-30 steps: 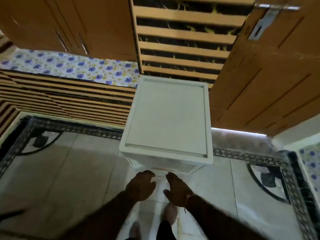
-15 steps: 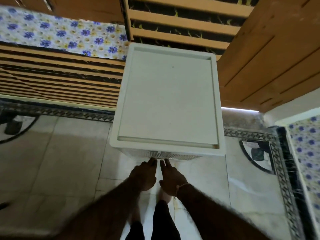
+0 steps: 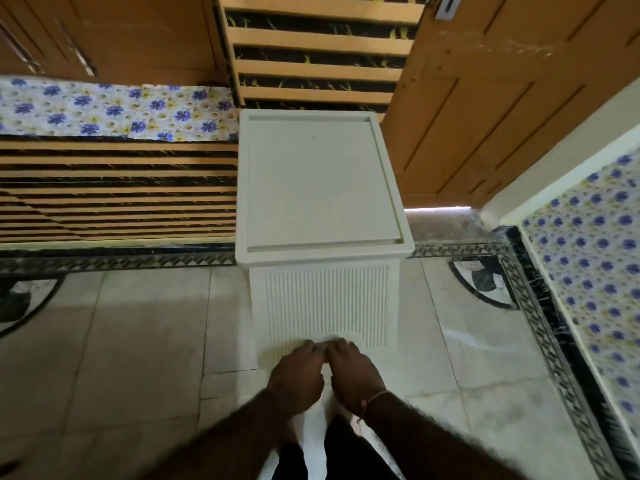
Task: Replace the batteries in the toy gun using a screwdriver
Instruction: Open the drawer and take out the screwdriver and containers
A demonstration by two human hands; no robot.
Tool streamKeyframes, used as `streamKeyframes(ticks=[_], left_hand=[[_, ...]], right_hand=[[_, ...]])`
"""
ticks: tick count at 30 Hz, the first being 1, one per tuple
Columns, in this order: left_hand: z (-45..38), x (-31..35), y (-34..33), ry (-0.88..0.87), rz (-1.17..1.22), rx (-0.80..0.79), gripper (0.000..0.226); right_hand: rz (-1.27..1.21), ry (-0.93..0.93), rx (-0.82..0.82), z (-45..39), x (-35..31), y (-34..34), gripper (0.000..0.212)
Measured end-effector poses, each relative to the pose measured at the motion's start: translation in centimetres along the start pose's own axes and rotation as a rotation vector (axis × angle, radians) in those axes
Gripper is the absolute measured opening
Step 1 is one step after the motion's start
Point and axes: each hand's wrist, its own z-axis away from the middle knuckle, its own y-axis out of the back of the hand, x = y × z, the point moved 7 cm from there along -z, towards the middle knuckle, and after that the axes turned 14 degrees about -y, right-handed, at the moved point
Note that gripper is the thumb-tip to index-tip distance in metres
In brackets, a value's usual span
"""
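Note:
No toy gun, screwdriver or batteries appear in the head view. A white plastic table with a flat recessed top and a ribbed front panel stands on the tiled floor in front of me. My left hand and my right hand sit side by side at the bottom of that panel. Their fingers curl onto the arched lower edge. The fingertips are hidden against the panel.
A wooden door stands to the right of the table, with slatted wood panels behind and to the left. Flower-patterned cloth lies at the left and at the right edge. My legs are below my hands.
My hands have dropped from just under the table's top rim to the bottom of its front. The ribbed front panel, hidden before, now shows in full.

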Motion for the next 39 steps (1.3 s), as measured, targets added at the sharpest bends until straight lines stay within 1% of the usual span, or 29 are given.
streamKeyframes(ticks=[3,5,7,11,13,15,18,22,26,28,29,31,32,34,35,36,37,39], left_hand=[[2.0,1.9,0.4,0.013,0.019,0.05,0.048],[3.0,2.7,1.1,0.032,0.006,0.101,0.048],[3.9,3.8,2.0,0.025,-0.047,0.158,0.048],[5.6,7.3,4.4,0.018,-0.133,0.255,0.047],[5.8,7.8,5.5,0.011,-0.173,0.304,0.047],[5.7,8.8,7.1,0.01,-0.216,0.353,0.041],[5.6,10.4,9.3,0.018,-0.283,0.375,0.033],[5.3,10.5,10.3,0.059,-0.399,0.293,0.033],[5.0,9.6,11.1,0.082,-0.491,0.284,0.04],[4.5,8.4,11.9,0.116,-0.511,0.31,0.051],[4.5,8.3,12.4,0.135,-0.533,0.337,0.058],[3.7,7.7,14.0,0.162,-0.569,0.41,0.068],[3.0,7.2,15.0,0.172,-0.579,0.438,0.073],[1.1,5.9,16.9,0.185,-0.554,0.447,0.087],[0.0,5.3,17.5,0.189,-0.516,0.416,0.097],[-1.1,4.6,17.7,0.188,-0.464,0.368,0.106],[-1.9,4.1,17.7,0.18,-0.421,0.313,0.114],[-3.0,3.0,16.9,0.144,-0.378,0.193,0.127]], right_hand=[[-0.069,0.006,0.109,2.7,0.0,0.9,0.042],[-0.084,0.027,0.193,4.1,-0.5,1.8,0.034],[-0.106,0.059,0.262,5.7,-0.8,2.7,0.028],[-0.08,0.141,0.372,8.9,-0.9,5.5,0.032],[-0.055,0.165,0.387,9.2,-1.1,6.8,0.03],[-0.015,0.177,0.427,9.4,-1.0,8.4,0.029],[0.034,0.185,0.453,10.0,-1.0,10.4,0.029],[0.07,0.208,0.474,10.1,-1.1,11.1,0.032],[0.069,0.18,0.488,9.2,-1.0,11.2,0.023],[0.081,0.149,0.516,8.1,-1.1,11.6,0.019],[0.091,0.117,0.54,8.0,-0.7,12.0,0.021],[0.091,0.034,0.603,6.7,-0.1,13.2,0.033],[0.088,-0.005,0.623,5.7,0.1,13.9,0.046],[0.105,-0.075,0.574,3.5,0.7,15.2,0.087],[0.137,-0.083,0.547,2.7,0.9,15.7,0.106],[0.176,-0.067,0.508,1.7,0.8,15.8,0.117],[0.199,-0.044,0.478,1.2,0.8,15.9,0.123],[0.253,0.023,0.493,0.4,0.8,16.0,0.125]])
